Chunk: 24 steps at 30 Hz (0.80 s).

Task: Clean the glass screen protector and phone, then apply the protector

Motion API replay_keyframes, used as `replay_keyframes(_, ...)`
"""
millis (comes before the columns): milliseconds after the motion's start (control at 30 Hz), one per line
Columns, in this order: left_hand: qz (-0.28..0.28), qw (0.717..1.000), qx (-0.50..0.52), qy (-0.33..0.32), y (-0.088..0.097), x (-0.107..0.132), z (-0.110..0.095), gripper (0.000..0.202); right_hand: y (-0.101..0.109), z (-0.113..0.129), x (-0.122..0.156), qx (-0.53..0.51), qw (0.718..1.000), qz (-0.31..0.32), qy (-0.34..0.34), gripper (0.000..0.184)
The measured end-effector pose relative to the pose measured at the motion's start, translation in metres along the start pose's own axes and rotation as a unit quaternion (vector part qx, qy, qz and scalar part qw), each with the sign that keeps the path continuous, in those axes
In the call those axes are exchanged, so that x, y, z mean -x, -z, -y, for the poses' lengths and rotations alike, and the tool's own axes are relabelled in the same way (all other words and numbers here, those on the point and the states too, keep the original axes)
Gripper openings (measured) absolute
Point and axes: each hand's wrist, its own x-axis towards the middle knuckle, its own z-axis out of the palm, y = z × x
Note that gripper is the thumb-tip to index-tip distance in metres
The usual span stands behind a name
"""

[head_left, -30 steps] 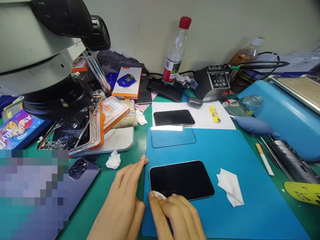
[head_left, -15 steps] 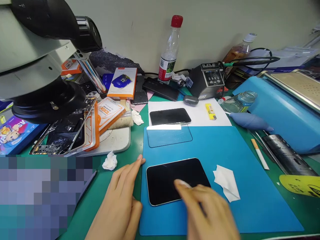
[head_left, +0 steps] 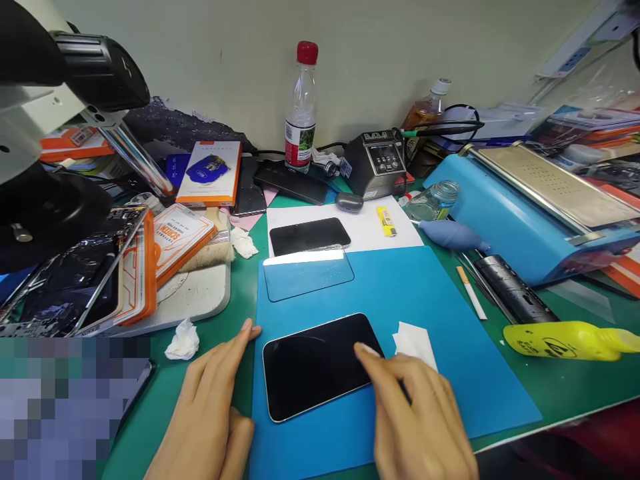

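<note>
A black-screened phone (head_left: 313, 365) lies face up on a blue mat (head_left: 400, 293). My left hand (head_left: 205, 413) rests flat beside its left edge, fingers stretched out, holding nothing. Over the phone's right end my right hand (head_left: 420, 420) has its fingers pressed together on a small white wipe, whose tip shows at the fingertips. A crumpled white wipe (head_left: 414, 341) lies on the mat just right of the phone. A clear screen protector (head_left: 309, 275) sits at the mat's far edge, with a second dark phone (head_left: 309, 235) on white paper behind it.
A microscope (head_left: 55, 133) overhangs the left, above opened phone parts and orange boxes. Along the wall stand a water bottle (head_left: 301, 110) and a soldering station (head_left: 375, 163). A blue machine (head_left: 535, 207), a yellow bottle (head_left: 570, 340) and a cigarette (head_left: 471, 301) lie on the right.
My right hand slid with the wipe from the phone's near left corner across the screen to its right end. The view swung right. My left hand stayed beside the phone.
</note>
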Motion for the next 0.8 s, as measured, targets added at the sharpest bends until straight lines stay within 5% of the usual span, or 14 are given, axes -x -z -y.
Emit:
replay_keyframes(67,0.001,1.000,-0.004,0.000,0.000,0.000,0.000,0.080,0.001,-0.006,-0.009,0.019,1.000,0.014,0.007,0.038)
replay_keyframes(267,0.001,1.000,0.005,-0.014,-0.001,0.001,0.002,0.084,-0.019,0.029,-0.020,-0.046,0.998,0.003,0.042,0.033)
replay_keyframes(467,-0.015,1.000,0.013,-0.001,-0.005,0.001,0.001,0.090,-0.008,-0.017,-0.037,0.031,0.999,0.012,0.015,0.031)
replay_keyframes(700,-0.034,0.999,0.008,-0.030,-0.013,0.002,0.011,0.104,-0.029,0.036,-0.031,-0.049,0.997,0.005,0.059,0.029)
replay_keyframes(800,-0.029,0.999,0.004,-0.024,-0.016,0.002,0.012,0.108,-0.020,0.008,-0.032,-0.001,0.998,0.021,0.065,0.034)
